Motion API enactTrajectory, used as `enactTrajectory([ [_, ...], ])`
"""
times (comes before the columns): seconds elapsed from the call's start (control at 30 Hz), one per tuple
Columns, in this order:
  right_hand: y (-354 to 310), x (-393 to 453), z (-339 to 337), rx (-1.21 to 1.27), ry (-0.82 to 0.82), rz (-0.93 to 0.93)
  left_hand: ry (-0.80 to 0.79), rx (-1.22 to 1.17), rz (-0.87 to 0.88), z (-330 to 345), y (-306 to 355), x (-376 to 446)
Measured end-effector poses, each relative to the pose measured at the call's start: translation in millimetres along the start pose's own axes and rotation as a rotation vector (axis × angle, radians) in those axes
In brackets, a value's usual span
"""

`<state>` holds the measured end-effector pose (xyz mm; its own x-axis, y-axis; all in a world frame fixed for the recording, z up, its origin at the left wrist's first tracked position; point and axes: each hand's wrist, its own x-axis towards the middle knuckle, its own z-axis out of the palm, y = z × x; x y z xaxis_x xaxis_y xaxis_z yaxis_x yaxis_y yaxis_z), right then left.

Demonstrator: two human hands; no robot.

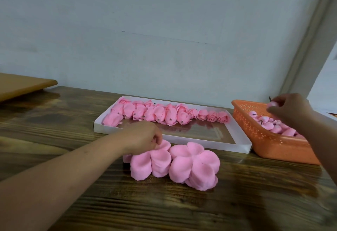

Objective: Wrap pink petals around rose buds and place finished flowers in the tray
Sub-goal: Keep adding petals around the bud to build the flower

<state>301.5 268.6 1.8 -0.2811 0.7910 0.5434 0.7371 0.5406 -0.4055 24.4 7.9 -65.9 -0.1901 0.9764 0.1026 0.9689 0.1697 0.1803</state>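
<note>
1. Two stacks of pink petals sit at centre frame; my left hand pinches the left stack's top petal.
2. My right hand, right edge, holds a rose bud over the orange basket.
3. Finished flowers line the white tray behind.

The left arm comes in from 7 o'clock and points toward 2 o'clock. It is bare and nearly straight. The left hand sits near the middle, palm down, with its fingers curled and their tips pinching something pink. The right arm comes in from 4 o'clock and points toward 11 o'clock. The right hand is up at 3 o'clock, a bit blurry. Its fingers bend and pinch a small pink thing at its top.
</note>
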Motion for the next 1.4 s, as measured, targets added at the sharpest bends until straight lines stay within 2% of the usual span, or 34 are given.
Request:
enactTrajectory([
  [0.13, -10.7, -12.6, 2.0, 0.048, -0.029, -0.043, 0.021, -0.011, -0.03, 2.9, 2.4, 2.5],
  [0.43, -43.0, -40.7, 3.5, 0.111, -0.037, -0.152, 0.088, 0.112, 0.015, 6.5, 6.3, 0.3],
  [0.63, -59.6, -57.9, 1.9, 0.183, -0.045, -0.237, 0.166, -0.087, 0.005, -3.4, -0.7, -7.7],
  [0.8, -80.4, -79.6, 7.9, 0.501, -0.259, -0.223, 0.251, -0.387, -0.048, -22.0, 0.0, -12.4],
  [0.9, -93.5, -93.9, 14.8, 0.546, -0.348, -0.312, 0.304, -0.559, -0.045, -34.3, 7.5, -11.3],
  [0.97, -102.2, -101.4, 17.5, 0.635, -0.404, -0.294, 0.332, -0.647, -0.036, -40.0, 14.3, -11.0],
  [1.07, -113.3, -109.2, 14.2, 0.985, -0.545, -0.21, 0.364, -0.758, -0.017, -44.4, 25.7, -11.6],
  [1.17, -119.0, -111.1, 10.6, 1.275, -0.753, -0.166, 0.363, -0.888, -0.021, -43.6, 35.4, -11.0],
  [1.3, -125.6, -113.0, 11.9, 1.315, -0.932, -0.153, 0.361, -0.94, -0.027, -41.0, 43.1, -10.4],
  [1.4, -130.8, -112.9, 14.8, 1.311, -0.906, -0.118, 0.349, -1.052, -0.123, -31.2, 45.0, -9.3],
])
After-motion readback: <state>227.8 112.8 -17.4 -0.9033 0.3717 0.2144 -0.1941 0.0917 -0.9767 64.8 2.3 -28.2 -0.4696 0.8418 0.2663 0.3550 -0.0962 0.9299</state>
